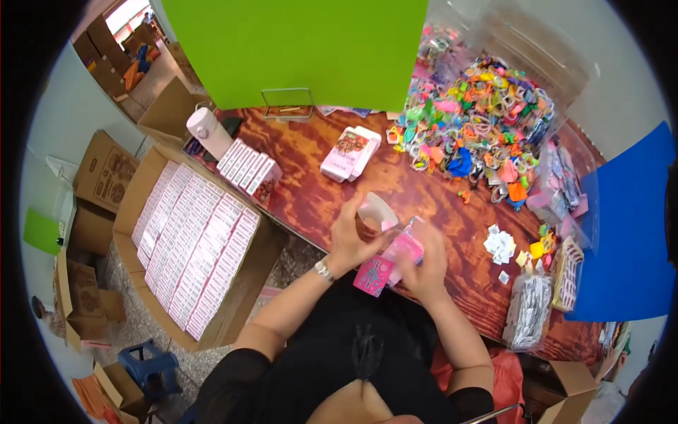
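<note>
Both hands meet in front of my body at the table's near edge. My left hand (347, 239) is closed round a pale, round-edged piece (381, 210) that looks like an open carton end; its lower part is hidden by the fingers. My right hand (426, 263), a little blurred, grips a pink packet (404, 249). Below the packet, between the hands, a bright pink printed card (373, 275) with teal marks juts out; which hand bears it I cannot tell. Beyond the hands, a few flat pink-and-white cartons (347, 157) lie stacked on the table.
A large pile of colourful small trinkets (480, 127) covers the back right. White paper slips (500, 244) and a clear box of silvery sachets (528, 311) lie right. Upright cartons (247, 169) and a pink flask (209, 133) stand left, beside a cardboard box (268, 247) packed with cartons.
</note>
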The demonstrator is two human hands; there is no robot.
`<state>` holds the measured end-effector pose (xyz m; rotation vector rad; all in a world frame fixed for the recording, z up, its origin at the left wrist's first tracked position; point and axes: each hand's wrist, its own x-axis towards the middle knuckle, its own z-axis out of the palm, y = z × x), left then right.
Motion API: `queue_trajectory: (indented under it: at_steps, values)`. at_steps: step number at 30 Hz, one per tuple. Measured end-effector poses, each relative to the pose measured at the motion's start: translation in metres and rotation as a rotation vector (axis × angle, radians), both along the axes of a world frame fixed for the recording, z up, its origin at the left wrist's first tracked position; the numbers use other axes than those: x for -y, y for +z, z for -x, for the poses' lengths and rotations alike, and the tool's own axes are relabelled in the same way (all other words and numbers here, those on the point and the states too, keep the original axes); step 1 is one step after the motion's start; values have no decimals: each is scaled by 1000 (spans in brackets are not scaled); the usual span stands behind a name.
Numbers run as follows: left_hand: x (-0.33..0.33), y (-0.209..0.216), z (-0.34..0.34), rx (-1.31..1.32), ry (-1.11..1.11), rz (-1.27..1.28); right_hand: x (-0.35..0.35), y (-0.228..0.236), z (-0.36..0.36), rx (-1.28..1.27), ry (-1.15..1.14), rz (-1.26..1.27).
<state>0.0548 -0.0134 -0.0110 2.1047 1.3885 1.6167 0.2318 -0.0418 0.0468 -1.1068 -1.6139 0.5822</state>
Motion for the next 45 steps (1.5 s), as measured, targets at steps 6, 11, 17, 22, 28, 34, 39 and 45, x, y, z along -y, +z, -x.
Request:
queue_trajectory:
  at_steps: [6,11,17,22,28,34,39,45]
  values:
    - [-19,-20,-10,91,86,-19,14,-68,-14,822,165,-272]
    - [-16,-27,-6,102,12,12,14,-78,-17,795,186,-190]
    - [-18,-20,-1,96,-22,59,17,-64,-23,746,252,-166]
    - [-17,-23,2,129,-72,99,73,-47,-36,645,434,-348]
    - [-11,-19,-1,175,-106,107,105,-67,-21,840,243,-44]
    - [-8,-18,8,176,-127,116,110,-93,-25,1113,285,9]
    - [1,11,17,399,-220,170,77,9,-38,617,272,103]
    - [43,44,30,544,-425,544,-11,-8,-46,458,47,159]
